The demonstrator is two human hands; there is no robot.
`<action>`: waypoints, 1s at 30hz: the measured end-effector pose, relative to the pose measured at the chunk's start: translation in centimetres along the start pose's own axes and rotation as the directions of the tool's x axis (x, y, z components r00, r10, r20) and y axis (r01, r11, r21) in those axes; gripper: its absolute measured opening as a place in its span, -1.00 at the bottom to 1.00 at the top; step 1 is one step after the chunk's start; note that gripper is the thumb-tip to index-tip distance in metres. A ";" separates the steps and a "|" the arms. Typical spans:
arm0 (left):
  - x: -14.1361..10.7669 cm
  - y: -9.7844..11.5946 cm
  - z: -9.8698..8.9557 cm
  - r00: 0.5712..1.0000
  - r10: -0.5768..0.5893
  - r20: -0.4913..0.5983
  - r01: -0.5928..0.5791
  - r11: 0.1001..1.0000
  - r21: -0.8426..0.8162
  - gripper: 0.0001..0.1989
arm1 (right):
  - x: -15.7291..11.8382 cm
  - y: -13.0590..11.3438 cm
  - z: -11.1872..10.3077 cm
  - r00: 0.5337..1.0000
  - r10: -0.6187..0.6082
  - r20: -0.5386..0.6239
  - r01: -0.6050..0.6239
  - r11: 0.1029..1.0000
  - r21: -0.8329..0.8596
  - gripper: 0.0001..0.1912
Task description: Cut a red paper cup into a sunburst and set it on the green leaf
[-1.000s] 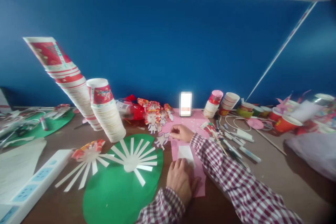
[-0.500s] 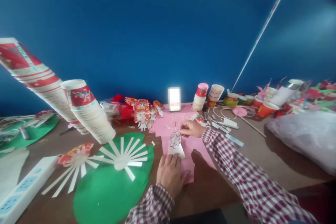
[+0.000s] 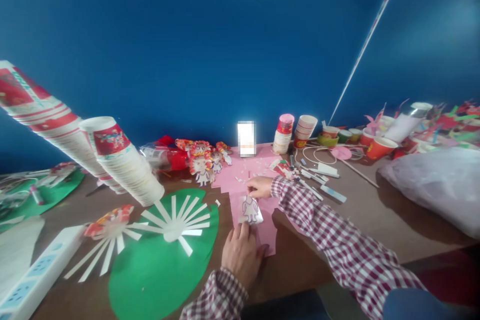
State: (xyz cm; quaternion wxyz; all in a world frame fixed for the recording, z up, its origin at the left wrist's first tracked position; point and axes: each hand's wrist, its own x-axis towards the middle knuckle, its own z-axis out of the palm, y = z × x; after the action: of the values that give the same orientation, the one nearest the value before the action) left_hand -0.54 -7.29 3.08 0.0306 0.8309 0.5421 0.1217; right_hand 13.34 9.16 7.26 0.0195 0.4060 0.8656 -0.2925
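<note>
A small white paper cutout figure with a dark outline lies over a white piece of paper. My right hand is closed in a pinch at the top of the figure. Flat on the near end of the white paper rests my left hand, fingers stretched out and touching its lower edge. Beneath both papers is a pink sheet. Other paper figures with orange and red headpieces lie beyond, to the left.
On the left, a green paper shape carries fanned white strips, beside a power strip and tall paper cup stacks. Rightward are markers, orange cups and a plastic bag. A blue wall stands behind.
My right hand has moved left and slightly nearer, and the cutout figure now sits straighter and lower over the white paper. My left hand stays nearly in place.
</note>
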 end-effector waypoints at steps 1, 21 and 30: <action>-0.1 0.0 0.1 1.000 -0.002 0.002 0.002 1.000 0.002 -0.64 | 0.1 -0.2 0.0 1.000 -0.001 0.003 0.001 1.000 -0.031 -0.90; -1.1 -0.4 -0.1 0.999 0.031 -0.012 -0.032 0.999 -0.025 -0.61 | 0.5 -0.3 1.7 0.998 0.059 -0.030 -0.063 0.983 -0.173 -0.85; -0.9 -0.6 -0.1 0.999 0.033 0.003 -0.033 0.999 0.001 -0.60 | 0.1 -0.5 1.6 0.993 0.087 -0.081 -0.098 0.985 -0.143 -0.87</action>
State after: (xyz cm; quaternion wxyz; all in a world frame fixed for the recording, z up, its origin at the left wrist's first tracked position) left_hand -1.45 -7.85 2.89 0.0289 0.8399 0.5284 0.1205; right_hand 12.59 8.18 6.12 0.0308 0.4539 0.8651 -0.2112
